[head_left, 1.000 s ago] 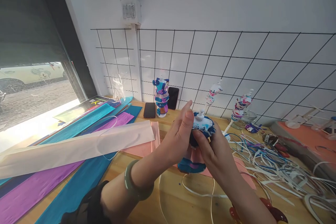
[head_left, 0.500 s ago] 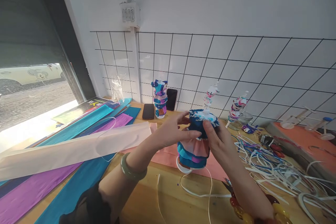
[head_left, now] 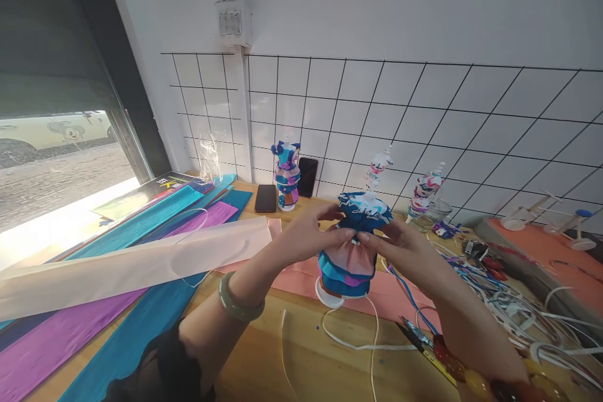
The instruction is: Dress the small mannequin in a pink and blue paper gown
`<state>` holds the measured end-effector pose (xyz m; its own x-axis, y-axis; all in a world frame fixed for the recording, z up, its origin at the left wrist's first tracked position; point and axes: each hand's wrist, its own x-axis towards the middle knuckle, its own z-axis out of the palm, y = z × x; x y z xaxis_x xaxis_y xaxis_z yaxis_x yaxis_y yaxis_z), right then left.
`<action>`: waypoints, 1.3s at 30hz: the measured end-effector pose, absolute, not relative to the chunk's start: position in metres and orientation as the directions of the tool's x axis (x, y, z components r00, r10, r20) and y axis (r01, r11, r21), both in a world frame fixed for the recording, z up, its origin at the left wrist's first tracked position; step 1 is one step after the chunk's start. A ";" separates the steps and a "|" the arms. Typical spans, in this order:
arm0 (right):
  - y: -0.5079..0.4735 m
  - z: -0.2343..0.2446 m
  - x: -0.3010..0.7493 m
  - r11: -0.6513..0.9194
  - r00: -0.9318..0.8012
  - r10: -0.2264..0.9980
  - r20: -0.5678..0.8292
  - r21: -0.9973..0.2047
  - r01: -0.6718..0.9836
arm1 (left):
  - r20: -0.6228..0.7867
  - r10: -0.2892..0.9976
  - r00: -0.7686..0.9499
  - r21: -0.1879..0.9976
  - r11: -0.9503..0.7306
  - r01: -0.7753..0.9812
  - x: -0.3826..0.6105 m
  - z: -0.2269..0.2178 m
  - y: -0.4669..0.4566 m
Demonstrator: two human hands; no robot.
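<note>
A small paper doll dress (head_left: 351,257) with blue, pink and purple ruffled layers stands upright on a white round base on the wooden table (head_left: 301,352). My left hand (head_left: 311,235) pinches its waist from the left, fingers closed. My right hand (head_left: 400,245) pinches the same waist from the right, just under the dark blue fringed top (head_left: 363,208). Both thumbs and forefingers meet at the front of the dress.
Long crepe paper sheets (head_left: 117,264) in cream, purple and teal lie at the left. A pink sheet (head_left: 391,295) lies under the dress. Finished paper dolls (head_left: 287,174) and two phones (head_left: 266,198) stand by the wire grid. Tangled white strips (head_left: 509,308) cover the right.
The dress went from tilted in my hands to standing upright on the table. My hands moved from its top down to its waist and closed there.
</note>
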<state>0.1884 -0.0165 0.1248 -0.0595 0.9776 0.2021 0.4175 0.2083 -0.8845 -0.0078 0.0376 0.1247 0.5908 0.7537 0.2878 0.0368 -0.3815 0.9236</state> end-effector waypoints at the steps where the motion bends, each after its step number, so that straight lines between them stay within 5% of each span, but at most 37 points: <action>1: -0.016 0.125 0.190 0.207 -0.052 0.978 0.203 -0.892 0.402 | 0.287 0.757 0.588 0.926 -0.377 0.034 -0.008 0.125 0.038; 21: -0.022 0.132 0.189 0.214 -0.061 0.977 0.205 -0.925 0.315 | 0.309 0.783 0.540 0.899 -0.426 0.103 -0.008 0.123 0.040; 31: -0.026 0.139 0.215 0.104 0.166 0.972 0.165 -0.940 0.325 | 0.310 0.761 0.570 0.899 -0.430 0.086 -0.011 0.123 0.042; 39: -0.029 0.142 0.187 0.167 -0.053 0.986 0.159 -0.912 0.375 | 0.324 0.757 0.568 0.884 -0.456 0.103 -0.009 0.125 0.038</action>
<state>0.1873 -0.0286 0.1423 -0.0531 0.9859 0.1589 0.3746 0.1671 -0.9120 -0.0095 0.0384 0.1250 0.5678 0.7565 0.3244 0.1025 -0.4560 0.8840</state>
